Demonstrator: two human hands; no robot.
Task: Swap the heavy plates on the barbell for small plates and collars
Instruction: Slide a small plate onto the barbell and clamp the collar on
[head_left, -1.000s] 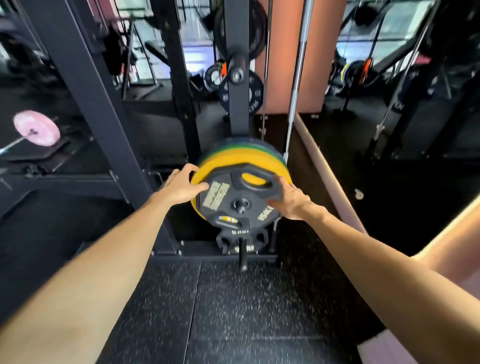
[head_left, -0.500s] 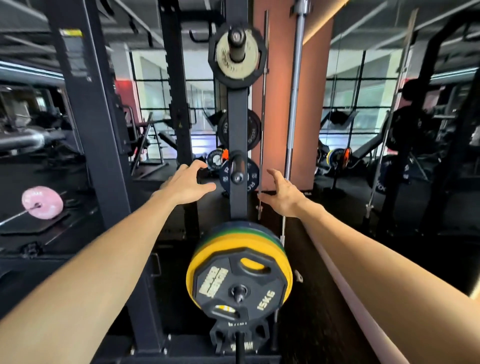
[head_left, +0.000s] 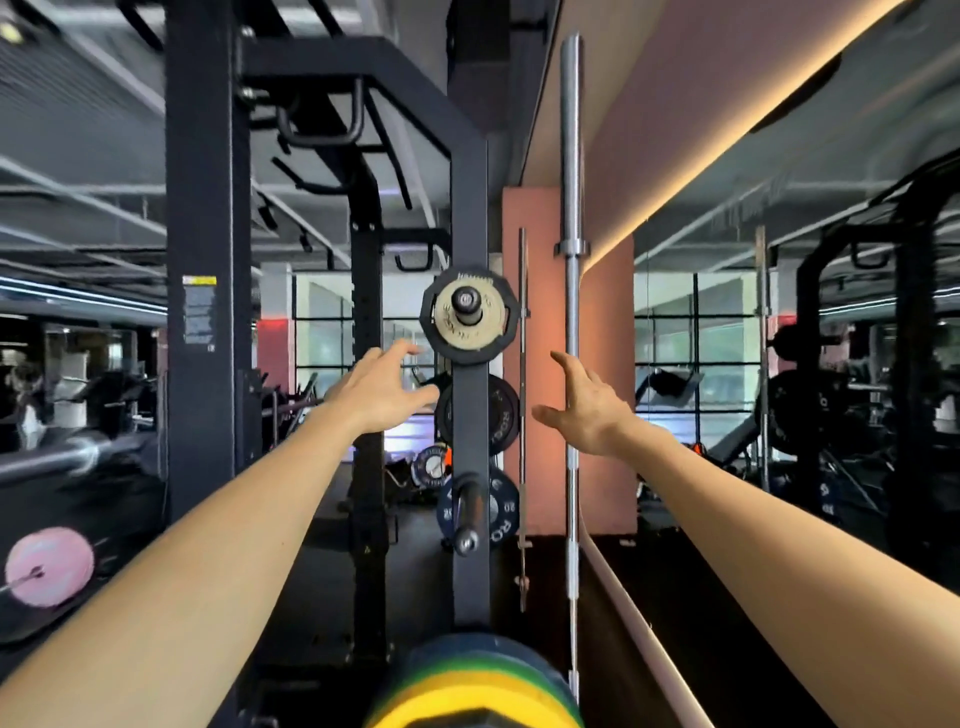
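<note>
Two empty hands reach for a small plate (head_left: 469, 313) on the rack upright (head_left: 470, 519).
Left hand (head_left: 382, 389) at its 8 o'clock, right hand (head_left: 587, 405) at 4 o'clock, each grip spread wide, touching nothing.

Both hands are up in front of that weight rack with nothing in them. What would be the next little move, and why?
Probably bring both hands in onto the small plate on the rack's top peg. The left hand and right hand are open and empty, either side of the post just below it, and the task needs small plates.
</note>
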